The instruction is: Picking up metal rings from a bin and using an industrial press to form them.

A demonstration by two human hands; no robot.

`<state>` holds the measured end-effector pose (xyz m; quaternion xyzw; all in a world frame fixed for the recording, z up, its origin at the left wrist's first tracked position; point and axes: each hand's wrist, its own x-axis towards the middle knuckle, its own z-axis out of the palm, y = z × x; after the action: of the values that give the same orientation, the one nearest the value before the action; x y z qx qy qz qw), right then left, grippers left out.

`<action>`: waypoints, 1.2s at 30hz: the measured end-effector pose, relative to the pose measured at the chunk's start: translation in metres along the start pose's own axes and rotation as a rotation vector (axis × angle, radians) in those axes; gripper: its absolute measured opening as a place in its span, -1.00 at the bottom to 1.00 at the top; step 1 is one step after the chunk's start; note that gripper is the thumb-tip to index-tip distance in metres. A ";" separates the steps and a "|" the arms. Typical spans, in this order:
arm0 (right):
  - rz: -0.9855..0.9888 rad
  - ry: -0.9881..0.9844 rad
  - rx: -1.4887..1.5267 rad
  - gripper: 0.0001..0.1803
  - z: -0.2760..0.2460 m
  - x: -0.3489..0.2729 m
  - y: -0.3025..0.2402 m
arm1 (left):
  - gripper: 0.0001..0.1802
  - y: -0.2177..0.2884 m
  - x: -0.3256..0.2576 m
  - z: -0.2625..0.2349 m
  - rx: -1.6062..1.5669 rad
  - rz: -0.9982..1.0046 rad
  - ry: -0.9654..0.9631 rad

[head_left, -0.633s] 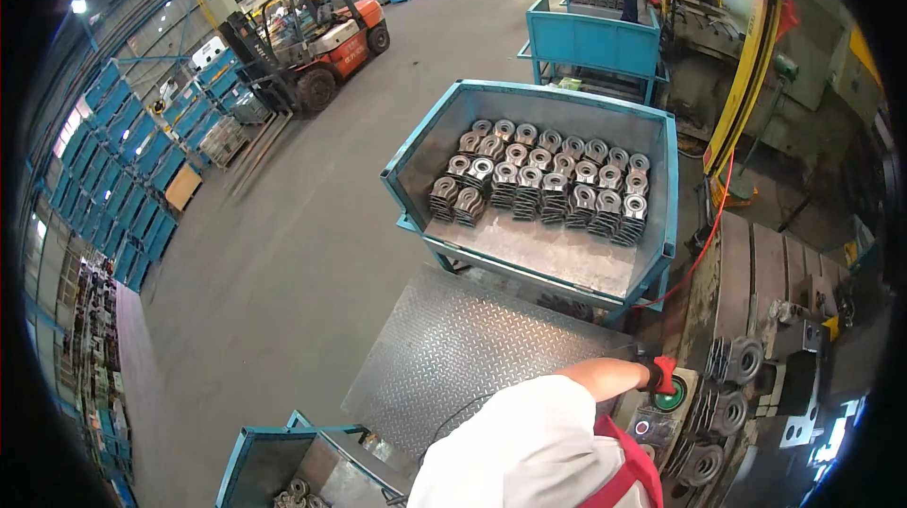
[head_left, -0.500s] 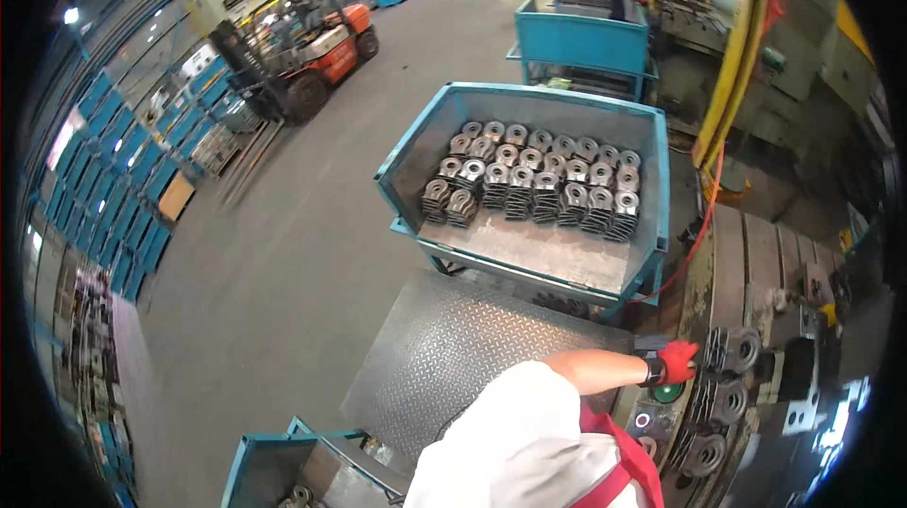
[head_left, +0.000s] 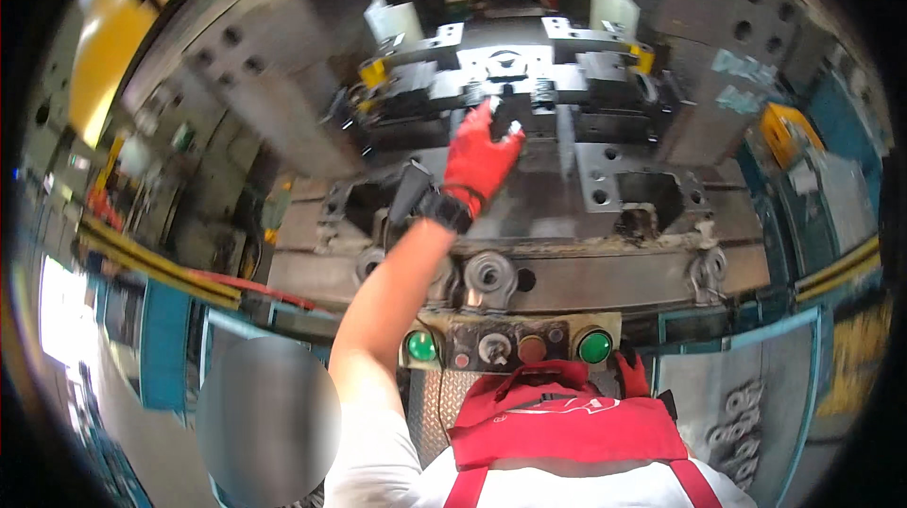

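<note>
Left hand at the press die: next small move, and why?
Probably a short reach forward to seat or release the piece. The left hand, in a red glove, is stretched into the press die with a small pale part at its fingertips. The right hand rests low beside the green button; keep it off while the arm is inside.

factory floor, metal-stamping or press shop. heavy steel press (head_left: 529,83) with bolted die blocks and drilled plates filling view. control panel (head_left: 510,347) with two green push buttons (head_left: 594,346) at front edge. yellow machine frame (head_left: 123,45) at left. blue metal bins (head_left: 756,395) with stacked round parts alongside.
</note>
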<state>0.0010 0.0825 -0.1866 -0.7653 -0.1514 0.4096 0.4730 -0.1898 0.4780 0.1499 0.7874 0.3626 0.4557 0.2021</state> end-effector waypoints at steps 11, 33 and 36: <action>0.346 0.473 0.251 -0.48 0.001 -0.098 0.070 | 0.06 -0.139 0.213 0.135 0.632 -0.354 -0.550; -0.440 0.611 0.092 -0.54 -0.149 0.079 -0.126 | -0.02 0.003 -0.113 -0.093 0.048 -0.114 0.004; -0.429 0.575 -0.255 -0.39 -0.169 0.124 -0.137 | -0.04 -0.006 -0.169 -0.122 0.052 -0.434 0.055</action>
<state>0.2290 0.1271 -0.0936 -0.8525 -0.2193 0.0477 0.4722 -0.3520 0.3530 0.1111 0.6833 0.5406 0.4132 0.2649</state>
